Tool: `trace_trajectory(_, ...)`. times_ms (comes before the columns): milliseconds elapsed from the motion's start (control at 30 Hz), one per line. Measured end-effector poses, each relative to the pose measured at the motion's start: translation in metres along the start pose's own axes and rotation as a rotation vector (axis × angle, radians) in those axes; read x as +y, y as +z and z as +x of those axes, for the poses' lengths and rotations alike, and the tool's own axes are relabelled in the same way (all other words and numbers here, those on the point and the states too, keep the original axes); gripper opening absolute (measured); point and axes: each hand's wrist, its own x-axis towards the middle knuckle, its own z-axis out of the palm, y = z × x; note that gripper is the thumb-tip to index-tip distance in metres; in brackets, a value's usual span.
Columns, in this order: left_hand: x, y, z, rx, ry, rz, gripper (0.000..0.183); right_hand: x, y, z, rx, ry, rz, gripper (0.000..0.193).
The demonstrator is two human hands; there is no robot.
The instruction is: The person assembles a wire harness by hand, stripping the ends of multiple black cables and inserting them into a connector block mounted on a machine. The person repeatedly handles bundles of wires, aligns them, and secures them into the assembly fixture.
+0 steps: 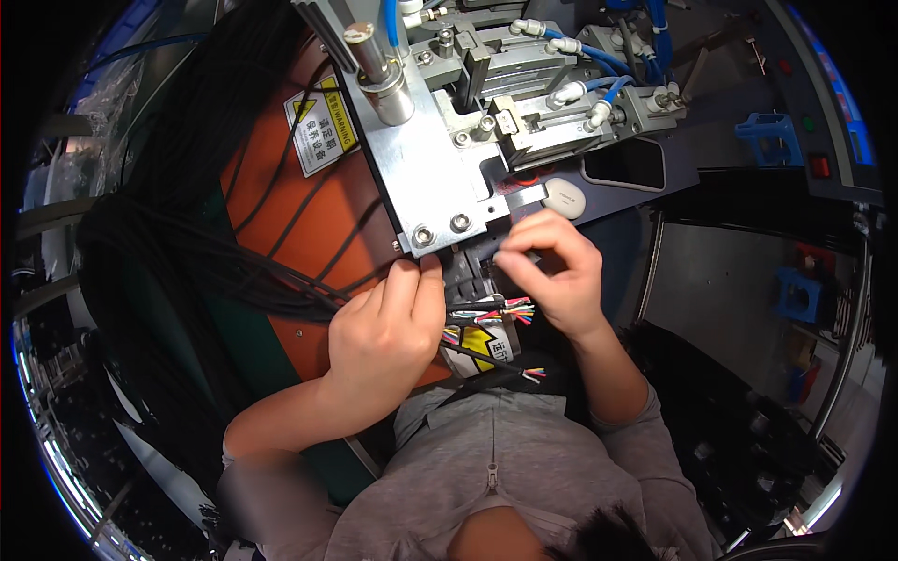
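My left hand [388,318] is closed round black cables at the front edge of a metal machine plate [416,159]. On its right the cable ends come out, their stripped coloured wires [514,313] fanned apart. A single cable [496,360] with bare coloured wires hangs lower, towards my body. My right hand [559,276] is just right of the plate's corner, beside a dark slotted block [465,271]. Its thumb and forefinger are curled together; whatever they may pinch is too small to make out.
A bundle of black cables [253,280] trails over the orange panel [281,210] at left. Pneumatic cylinders [561,131] with blue hoses stand behind the plate. A white oval case [564,198] and a phone [624,165] lie at right. Blue stools [798,295] stand farther right.
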Motion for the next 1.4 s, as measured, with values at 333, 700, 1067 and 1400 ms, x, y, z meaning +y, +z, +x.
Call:
trace_trajectory(333, -0.015, 0.002, 0.011, 0.495, 0.230, -0.264, 0.035, -0.014, -0.001, -0.007, -0.055, 0.041, 0.274, 0.017)
trace_trajectory(700, -0.011, 0.009, 0.007, 0.340, 0.152, -0.488, 0.026, -0.029, 0.017, 0.006, 0.141, -0.312, 0.024, 0.025)
trace_trajectory(1067, -0.012, 0.006, 0.008, 0.323, 0.155, -0.527, 0.026, -0.032, 0.018, 0.011, 0.090, -0.312, -0.029, 0.018)
trace_trajectory(1400, -0.009, 0.000, 0.006, 0.229, 0.092, -0.466, 0.015, -0.037, 0.019, 0.006, 0.129, 0.080, 0.155, 0.017)
